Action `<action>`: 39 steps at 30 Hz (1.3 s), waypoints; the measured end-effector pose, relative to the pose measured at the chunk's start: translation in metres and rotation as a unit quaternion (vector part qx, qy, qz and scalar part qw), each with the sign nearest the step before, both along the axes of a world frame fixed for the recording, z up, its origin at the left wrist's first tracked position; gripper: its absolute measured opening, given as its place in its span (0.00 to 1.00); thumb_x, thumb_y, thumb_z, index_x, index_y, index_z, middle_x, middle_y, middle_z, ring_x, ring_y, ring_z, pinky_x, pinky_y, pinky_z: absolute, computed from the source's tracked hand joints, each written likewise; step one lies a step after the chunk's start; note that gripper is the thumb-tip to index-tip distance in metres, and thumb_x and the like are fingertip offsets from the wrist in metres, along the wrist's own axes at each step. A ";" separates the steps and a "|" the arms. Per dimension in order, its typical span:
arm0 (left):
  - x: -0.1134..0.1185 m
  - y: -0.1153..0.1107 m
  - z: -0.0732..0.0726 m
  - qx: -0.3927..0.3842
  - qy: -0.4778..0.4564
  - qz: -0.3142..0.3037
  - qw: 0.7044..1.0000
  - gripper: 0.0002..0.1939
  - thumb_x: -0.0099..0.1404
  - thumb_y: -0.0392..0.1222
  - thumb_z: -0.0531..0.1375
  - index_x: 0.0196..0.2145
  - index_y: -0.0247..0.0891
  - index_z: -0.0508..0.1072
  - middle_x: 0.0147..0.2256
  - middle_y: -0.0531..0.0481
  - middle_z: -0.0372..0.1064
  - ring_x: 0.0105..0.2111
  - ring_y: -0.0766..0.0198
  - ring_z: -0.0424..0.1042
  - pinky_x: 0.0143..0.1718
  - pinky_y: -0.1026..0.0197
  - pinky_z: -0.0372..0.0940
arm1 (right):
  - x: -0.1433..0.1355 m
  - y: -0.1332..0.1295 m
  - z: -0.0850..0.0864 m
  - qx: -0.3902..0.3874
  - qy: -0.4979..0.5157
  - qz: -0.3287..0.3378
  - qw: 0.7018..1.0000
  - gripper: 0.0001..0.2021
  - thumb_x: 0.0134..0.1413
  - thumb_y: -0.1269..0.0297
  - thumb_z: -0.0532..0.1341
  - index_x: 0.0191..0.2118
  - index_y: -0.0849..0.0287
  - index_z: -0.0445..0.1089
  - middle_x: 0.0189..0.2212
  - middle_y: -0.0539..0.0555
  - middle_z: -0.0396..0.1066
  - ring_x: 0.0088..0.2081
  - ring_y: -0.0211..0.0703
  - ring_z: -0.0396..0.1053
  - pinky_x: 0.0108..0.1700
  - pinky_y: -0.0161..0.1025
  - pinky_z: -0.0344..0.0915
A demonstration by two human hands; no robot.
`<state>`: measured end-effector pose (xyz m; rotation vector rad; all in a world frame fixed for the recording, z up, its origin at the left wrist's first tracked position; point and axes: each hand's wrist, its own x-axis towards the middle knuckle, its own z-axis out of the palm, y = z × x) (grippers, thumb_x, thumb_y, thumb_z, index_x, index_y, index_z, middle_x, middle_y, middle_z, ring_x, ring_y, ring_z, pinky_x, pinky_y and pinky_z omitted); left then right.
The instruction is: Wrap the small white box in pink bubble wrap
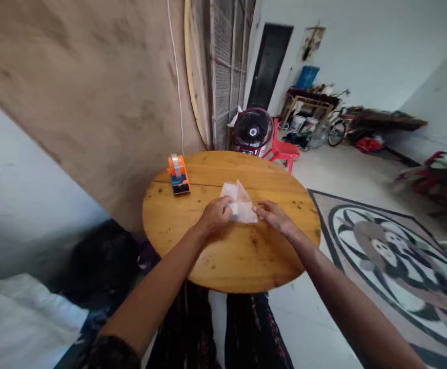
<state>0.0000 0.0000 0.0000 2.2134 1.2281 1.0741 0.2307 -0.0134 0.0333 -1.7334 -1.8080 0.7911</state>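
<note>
A thin, whitish, partly see-through folded sheet (pixel 242 209) lies around the middle of the round wooden table (pixel 223 261), one pointed corner standing up at its far side. I cannot tell whether it is paper or plastic. My left hand (pixel 216 212) is closed on the sheet's left edge, with thumb and curled fingers pressed together there. At the opposite edge, the thumb of my right hand (pixel 273 215) touches or nearly touches the sheet; its fingers are slightly bent and apart.
An orange tape dispenser (pixel 179 174) with a roll of clear tape stands at the table's far left, close to the wall. Beyond the table are a fan (pixel 253 129) and a red plastic chair (pixel 285 148). A panda-patterned floor design (pixel 396 251) lies to the right.
</note>
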 end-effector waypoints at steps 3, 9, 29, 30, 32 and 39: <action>-0.001 -0.003 0.001 0.002 0.001 0.002 1.000 0.19 0.59 0.36 0.50 0.45 0.37 0.73 0.41 0.45 0.75 0.41 0.56 0.72 0.44 0.57 0.66 | -0.013 0.004 -0.003 0.010 -0.049 0.016 0.999 0.24 0.51 0.44 0.58 0.39 0.63 0.73 0.28 0.54 0.72 0.29 0.40 0.66 0.29 0.34 0.57; 0.000 -0.005 0.007 0.006 0.012 0.005 1.000 0.19 0.58 0.35 0.50 0.44 0.36 0.74 0.41 0.44 0.75 0.39 0.56 0.72 0.43 0.57 0.66 | -0.022 0.014 -0.013 0.010 -0.007 -0.008 1.000 0.15 0.46 0.52 0.61 0.22 0.60 0.66 0.17 0.46 0.61 0.21 0.34 0.56 0.23 0.32 0.50; -0.002 -0.006 0.012 -0.022 0.028 0.008 0.999 0.13 0.59 0.36 0.52 0.40 0.39 0.72 0.34 0.48 0.73 0.35 0.59 0.70 0.37 0.60 0.63 | -0.083 0.009 0.018 -0.016 0.171 -0.039 0.984 0.08 0.50 0.66 0.61 0.23 0.59 0.66 0.14 0.45 0.65 0.15 0.33 0.61 0.18 0.30 0.56; -0.002 -0.006 0.012 -0.029 0.032 0.010 0.999 0.12 0.60 0.36 0.52 0.39 0.39 0.72 0.33 0.48 0.72 0.34 0.60 0.69 0.36 0.60 0.62 | -0.084 0.011 0.019 -0.017 0.160 -0.035 0.986 0.08 0.50 0.67 0.61 0.23 0.59 0.66 0.13 0.45 0.65 0.15 0.32 0.60 0.17 0.29 0.55; -0.002 -0.006 0.011 -0.040 0.033 0.014 0.999 0.11 0.60 0.38 0.52 0.37 0.39 0.72 0.32 0.49 0.72 0.32 0.60 0.69 0.35 0.60 0.62 | -0.087 0.015 0.022 -0.021 0.134 -0.025 0.990 0.08 0.50 0.69 0.60 0.22 0.60 0.66 0.13 0.46 0.65 0.15 0.31 0.60 0.17 0.28 0.54; -0.003 -0.006 0.009 -0.067 -0.029 0.001 0.997 0.21 0.63 0.39 0.51 0.54 0.37 0.66 0.42 0.44 0.74 0.40 0.57 0.72 0.40 0.58 0.65 | -0.093 0.006 0.046 -0.097 0.101 0.016 0.990 0.07 0.50 0.76 0.56 0.27 0.63 0.71 0.19 0.50 0.72 0.21 0.34 0.69 0.18 0.27 0.55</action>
